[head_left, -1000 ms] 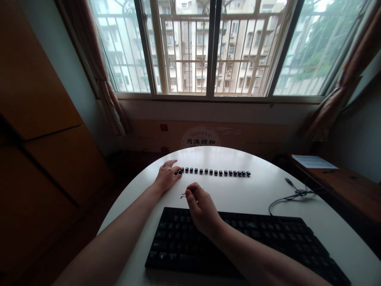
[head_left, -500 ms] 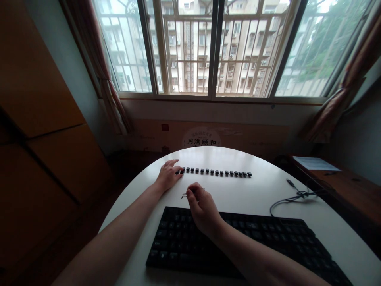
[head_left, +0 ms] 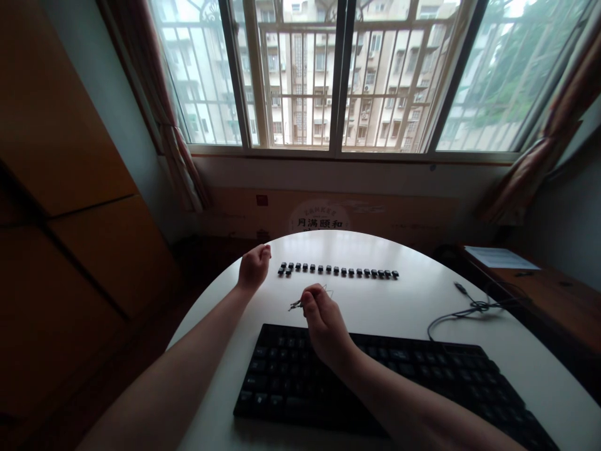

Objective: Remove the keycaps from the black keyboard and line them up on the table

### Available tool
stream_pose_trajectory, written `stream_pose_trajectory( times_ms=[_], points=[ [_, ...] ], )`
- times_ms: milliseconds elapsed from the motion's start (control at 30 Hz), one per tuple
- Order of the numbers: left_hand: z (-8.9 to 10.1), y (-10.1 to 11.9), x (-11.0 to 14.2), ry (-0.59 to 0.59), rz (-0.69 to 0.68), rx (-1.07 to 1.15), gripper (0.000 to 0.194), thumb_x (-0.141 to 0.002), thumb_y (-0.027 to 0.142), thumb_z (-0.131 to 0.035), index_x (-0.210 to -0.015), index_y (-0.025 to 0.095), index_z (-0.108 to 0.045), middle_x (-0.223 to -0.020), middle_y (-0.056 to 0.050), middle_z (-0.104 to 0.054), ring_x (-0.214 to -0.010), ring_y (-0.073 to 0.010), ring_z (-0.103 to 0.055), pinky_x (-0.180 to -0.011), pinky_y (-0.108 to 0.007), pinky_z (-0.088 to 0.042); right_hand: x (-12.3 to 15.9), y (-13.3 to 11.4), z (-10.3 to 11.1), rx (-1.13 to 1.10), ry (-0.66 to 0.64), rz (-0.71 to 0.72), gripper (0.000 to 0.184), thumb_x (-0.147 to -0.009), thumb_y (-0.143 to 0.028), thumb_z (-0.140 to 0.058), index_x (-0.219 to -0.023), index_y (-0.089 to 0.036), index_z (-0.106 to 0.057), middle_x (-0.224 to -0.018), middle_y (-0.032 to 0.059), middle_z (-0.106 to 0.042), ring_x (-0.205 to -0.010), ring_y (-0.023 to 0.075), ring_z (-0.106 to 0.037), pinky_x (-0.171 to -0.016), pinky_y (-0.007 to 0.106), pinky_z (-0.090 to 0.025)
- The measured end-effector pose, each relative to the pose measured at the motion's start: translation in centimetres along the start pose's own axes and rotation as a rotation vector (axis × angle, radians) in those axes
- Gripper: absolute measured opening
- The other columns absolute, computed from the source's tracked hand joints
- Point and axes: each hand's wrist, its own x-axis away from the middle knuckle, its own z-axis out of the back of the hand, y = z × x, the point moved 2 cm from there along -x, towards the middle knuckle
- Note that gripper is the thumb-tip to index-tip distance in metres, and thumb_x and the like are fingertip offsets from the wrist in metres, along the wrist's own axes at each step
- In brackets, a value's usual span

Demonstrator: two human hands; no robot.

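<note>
My left hand [head_left: 255, 266] is closed in a loose fist just above the white table, left of the keycaps and apart from them. Its palm side is hidden, so what it holds, if anything, does not show. Small black keycaps [head_left: 335, 270] stand in a long row, with a short second row starting at the left end. My right hand [head_left: 323, 316] grips a metal keycap puller [head_left: 295, 305]; thin prongs stick out to the left and wire loops show behind the fingers. Below this hand lies a black keyboard [head_left: 432, 369], partly covered by the right forearm.
The round white table [head_left: 225, 351] has a curved far edge. A coiled black cable [head_left: 469, 307] lies at the right. Beyond it, a brown desk [head_left: 568, 294] bears a sheet of paper [head_left: 500, 257]. Windows with bars [head_left: 300, 81] are ahead, and a wooden cabinet [head_left: 70, 175] stands left.
My left hand has drawn back leftward from the keycaps and closed, uncovering two in the front row. The right hand has turned slightly, still holding the keycap puller.
</note>
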Motion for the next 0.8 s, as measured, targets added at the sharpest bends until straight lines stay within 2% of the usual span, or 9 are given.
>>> stream_pose_trajectory(
  times_ms=[100, 167, 200, 267, 333, 367, 433, 600, 800],
  points=[
    [0.3, 1.3, 0.1, -0.215, 0.021, 0.042, 0.046, -0.089, 0.046, -0.043, -0.051, 0.019, -0.043, -0.048, 0.002, -0.04, -0.049, -0.0124, -0.042, -0.051, -0.025, -0.033, 0.1, 0.3, -0.1, -0.024, 0.011, -0.023, 0.027, -0.098, -0.04, -0.038, -0.086, -0.021, -0.052, -0.064, -0.0015, -0.053, -0.058, 0.0144, -0.049, -0.056, 0.025, -0.037],
    [0.6, 2.4, 0.3, -0.418, 0.032, 0.081, 0.047, -0.08, 0.052, -0.058, -0.05, 0.019, -0.044, -0.046, 0.004, -0.039, -0.043, -0.01, -0.036, -0.045, -0.024, -0.029, 0.1, 0.5, -0.1, -0.036, 0.014, -0.041, 0.03, -0.099, -0.043, -0.036, -0.086, -0.021, -0.052, -0.062, -0.002, -0.052, -0.056, 0.0143, -0.048, -0.053, 0.025, -0.036],
    [0.8, 2.9, 0.4, -0.558, 0.047, 0.107, 0.047, -0.076, 0.054, -0.063, -0.051, 0.018, -0.047, -0.046, 0.004, -0.039, -0.042, -0.0094, -0.035, -0.042, -0.023, -0.027, 0.2, 0.6, -0.1, -0.04, 0.007, -0.047, 0.031, -0.099, -0.044, -0.036, -0.086, -0.021, -0.052, -0.061, -0.0022, -0.051, -0.055, 0.0143, -0.047, -0.052, 0.025, -0.036],
    [0.7, 3.6, 1.4, -1.108, 0.144, 0.206, 0.044, -0.073, 0.054, -0.069, -0.057, 0.018, -0.049, -0.047, 0.005, -0.039, -0.041, -0.0088, -0.032, -0.04, -0.022, -0.022, 0.2, 0.6, -0.1, -0.044, -0.031, -0.049, 0.032, -0.099, -0.045, -0.035, -0.086, -0.021, -0.052, -0.06, -0.0026, -0.049, -0.053, 0.0141, -0.046, -0.052, 0.025, -0.036],
    [1.0, 4.0, 2.1, -1.425, 0.224, 0.23, 0.041, -0.069, 0.051, -0.074, -0.061, 0.019, -0.049, -0.047, 0.006, -0.038, -0.041, -0.0083, -0.03, -0.039, -0.022, -0.018, 0.3, 0.5, -0.1, -0.043, -0.083, -0.044, 0.032, -0.1, -0.044, -0.035, -0.085, -0.021, -0.052, -0.059, -0.0029, -0.048, -0.053, 0.0138, -0.045, -0.052, 0.025, -0.036],
    [1.0, 4.0, 2.4, -1.512, 0.249, 0.226, 0.041, -0.067, 0.049, -0.077, -0.062, 0.019, -0.049, -0.047, 0.006, -0.038, -0.041, -0.0081, -0.029, -0.039, -0.021, -0.017, 0.3, 0.5, -0.1, -0.039, -0.109, -0.042, 0.032, -0.1, -0.044, -0.035, -0.084, -0.021, -0.051, -0.059, -0.0029, -0.048, -0.053, 0.0137, -0.045, -0.053, 0.025, -0.036],
    [0.8, 3.9, 2.8, -1.61, 0.272, 0.212, 0.042, -0.064, 0.046, -0.08, -0.061, 0.02, -0.047, -0.047, 0.007, -0.036, -0.04, -0.0076, -0.028, -0.038, -0.021, -0.016, 0.4, 0.4, -0.1, -0.023, -0.154, -0.036, 0.031, -0.1, -0.042, -0.036, -0.083, -0.021, -0.051, -0.06, -0.0025, -0.049, -0.053, 0.0138, -0.046, -0.053, 0.025, -0.037],
    [-0.3, 4.2, 3.7, -1.73, 0.279, 0.172, 0.042, -0.057, 0.039, -0.084, -0.057, 0.02, -0.047, -0.044, 0.007, -0.036, -0.038, -0.0073, -0.028, -0.036, -0.02, -0.014, 0.5, 0.0, -0.2, 0.05, -0.246, 0.019, 0.029, -0.1, -0.039, -0.037, -0.085, -0.02, -0.053, -0.07, 0.001, -0.058, -0.062, 0.0152, -0.053, -0.061, 0.027, -0.04],
    [-0.7, 5.2, 4.0, -1.736, 0.255, 0.177, 0.039, -0.05, 0.032, -0.086, -0.054, 0.018, -0.05, -0.042, 0.006, -0.039, -0.038, -0.0077, -0.033, -0.035, -0.019, -0.019, 0.6, -0.3, -0.4, 0.094, -0.324, 0.059, 0.026, -0.099, -0.037, -0.039, -0.09, -0.02, -0.055, -0.08, 0.0041, -0.066, -0.07, 0.0175, -0.059, -0.069, 0.029, -0.044]
  ],
)
